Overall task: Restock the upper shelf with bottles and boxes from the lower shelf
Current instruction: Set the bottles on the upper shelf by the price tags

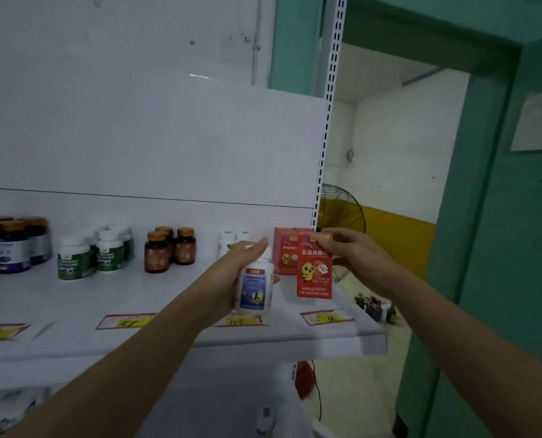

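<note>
Upper shelf: I am looking at the white upper shelf [73,298], which is running from left to right.
Doorway: A green door frame [484,216] is standing to the right of the shelf.
Fan: A fan [342,216] is peeking out behind the shelf's right end.
Left hand: My left hand [231,273] is up at the shelf front, and its grip is wrapping round the white bottle [254,289].
Right hand: My right hand [355,257] is near the shelf's right end, and its grip is pinching the top of the red box [314,267].
Rows on the shelf: Dark bottles [10,245], green-label bottles [95,254] and brown bottles [168,251] are sitting in groups from the left.
Red box: It is standing upright, just in front of another red box [283,254] on the shelf. I cannot tell if it is touching the shelf.
White bottle: It is staying upright in my hand, just left of the red box.
Price tags: Yellow tags [124,320] are lying along the shelf's front edge.
</note>
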